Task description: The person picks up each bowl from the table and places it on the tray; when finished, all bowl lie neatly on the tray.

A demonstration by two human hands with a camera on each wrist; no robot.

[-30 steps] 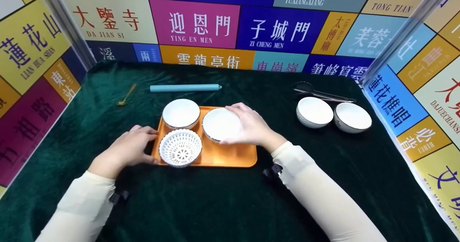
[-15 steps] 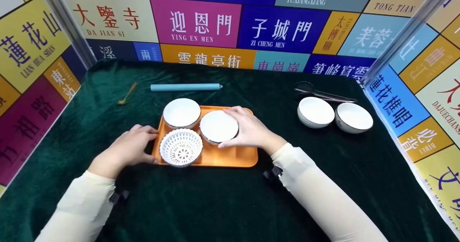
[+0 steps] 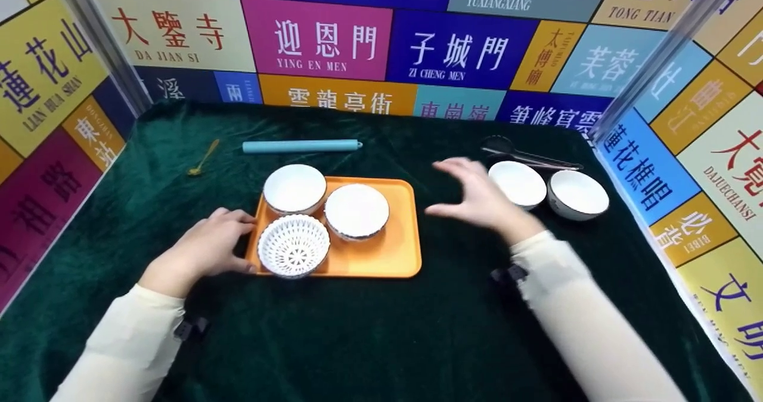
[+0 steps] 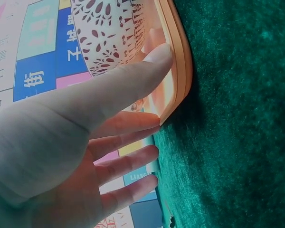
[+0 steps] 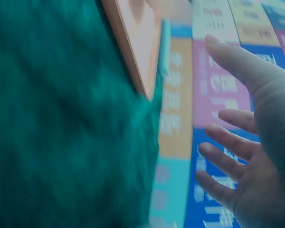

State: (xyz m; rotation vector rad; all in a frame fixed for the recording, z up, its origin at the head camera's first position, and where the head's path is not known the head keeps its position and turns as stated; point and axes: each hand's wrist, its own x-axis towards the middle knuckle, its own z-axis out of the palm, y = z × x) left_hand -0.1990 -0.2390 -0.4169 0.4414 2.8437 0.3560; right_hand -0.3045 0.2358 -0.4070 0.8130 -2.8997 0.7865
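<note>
An orange tray (image 3: 387,262) carries three white bowls. One is a plain bowl (image 3: 295,188) at the back left, one a bowl with pierced-looking walls (image 3: 293,247) at the front left, and another white bowl (image 3: 356,211) sits beside them near the middle. My left hand (image 3: 199,250) is at the tray's left edge; in the left wrist view its thumb touches the tray rim (image 4: 180,61) and its fingers are extended. Spread and holding nothing, my right hand (image 3: 477,196) hovers between the tray and a white bowl (image 3: 520,182), partly covering that bowl.
Another white bowl (image 3: 578,194) stands at the right. Behind it lies a dark, long-handled utensil (image 3: 530,154). A light blue rod (image 3: 301,146) and a small golden spoon (image 3: 204,158) lie behind the tray. Printed panels (image 3: 316,38) bound the green cloth (image 3: 357,342).
My right hand has let go of the middle bowl, after shifting it slightly left on the tray, and has moved right toward the other bowls. My left hand stays at the tray's edge.
</note>
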